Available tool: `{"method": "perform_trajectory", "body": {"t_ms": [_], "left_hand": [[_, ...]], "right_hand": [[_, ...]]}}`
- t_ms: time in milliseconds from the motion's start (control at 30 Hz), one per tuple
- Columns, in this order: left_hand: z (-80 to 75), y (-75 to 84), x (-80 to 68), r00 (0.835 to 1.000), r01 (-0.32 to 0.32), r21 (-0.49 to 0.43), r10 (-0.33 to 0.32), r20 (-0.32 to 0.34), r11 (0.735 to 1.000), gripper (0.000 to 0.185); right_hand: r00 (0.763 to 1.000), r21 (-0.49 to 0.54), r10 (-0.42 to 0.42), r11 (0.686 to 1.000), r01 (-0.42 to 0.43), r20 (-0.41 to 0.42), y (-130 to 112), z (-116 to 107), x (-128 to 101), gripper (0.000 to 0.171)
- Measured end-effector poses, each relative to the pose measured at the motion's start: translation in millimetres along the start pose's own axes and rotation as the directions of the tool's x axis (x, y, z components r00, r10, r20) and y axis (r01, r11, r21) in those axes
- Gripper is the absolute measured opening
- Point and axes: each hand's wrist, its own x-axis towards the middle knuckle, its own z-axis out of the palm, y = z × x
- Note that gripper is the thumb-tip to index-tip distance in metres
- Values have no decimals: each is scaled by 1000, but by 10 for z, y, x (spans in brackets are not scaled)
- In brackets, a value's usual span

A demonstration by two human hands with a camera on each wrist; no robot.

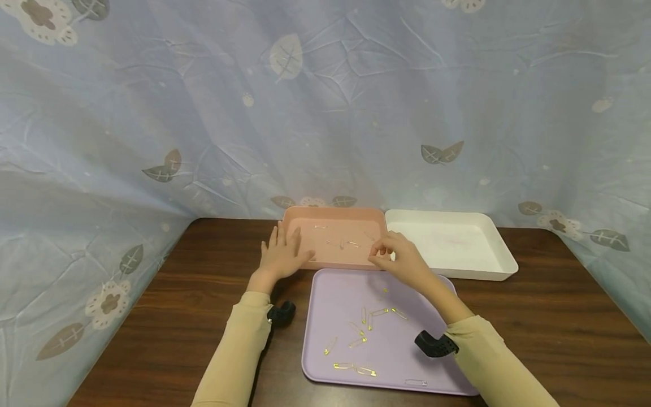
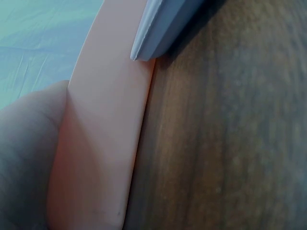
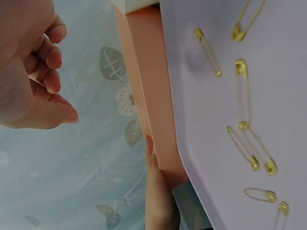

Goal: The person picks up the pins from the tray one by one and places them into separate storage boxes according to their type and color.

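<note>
Gold safety pins (image 3: 241, 69) scattered on lilac tray (image 1: 407, 350), mostly from 7 round to 1 o'clock of its middle; some seem to touch. 1 silver safety pin (image 1: 416, 382) lies near the rim at 5 o'clock. Pale, thin pins (image 1: 353, 244) lie in pink tray (image 1: 346, 257), at 11 o'clock of the lilac tray.

Right hand (image 1: 400, 260) hangs over the pink tray's 4 o'clock corner: thumb and forefinger tips close together, other fingers curled. No pin visible between the tips; can't tell if 1 is hidden there. Left hand (image 1: 281, 254) at the pink tray's 9 o'clock end, fingers spread and fairly straight, thumb over the near rim, no pin seen in it; probably steadies the tray.

Handling, my judgement: pins are thin and flat, so a fingertip pinch at the cap should beat grabbing wire. Separate touching pins first. Release low over bare tray floor, clear of the rim; keep left-hand pressure light so the tray doesn't tip.

White tray (image 1: 458, 243) at 1 o'clock of the lilac tray, beside the pink tray. Dark wood table (image 1: 229, 243) below, patterned cloth (image 1: 346, 113) at 12 o'clock, behind.
</note>
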Motion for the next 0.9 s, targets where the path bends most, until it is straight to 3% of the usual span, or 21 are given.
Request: {"method": "perform_trajectory", "body": {"t_ms": [267, 600, 900], "left_hand": [[-9, 10, -12, 1000, -1, -6, 1, -7, 1000, 84], [-13, 7, -2, 1000, 5, 8, -5, 1, 1000, 84], [10, -18, 21, 1000, -1, 11, 1, -4, 1000, 84]], "right_hand": [[999, -12, -21, 1000, 20, -36, 43, -84, -268, 13], [1000, -59, 10, 998, -10, -2, 23, -131, -562, 15], [999, -45, -48, 998, 48, -10, 28, -103, -761, 22]]}}
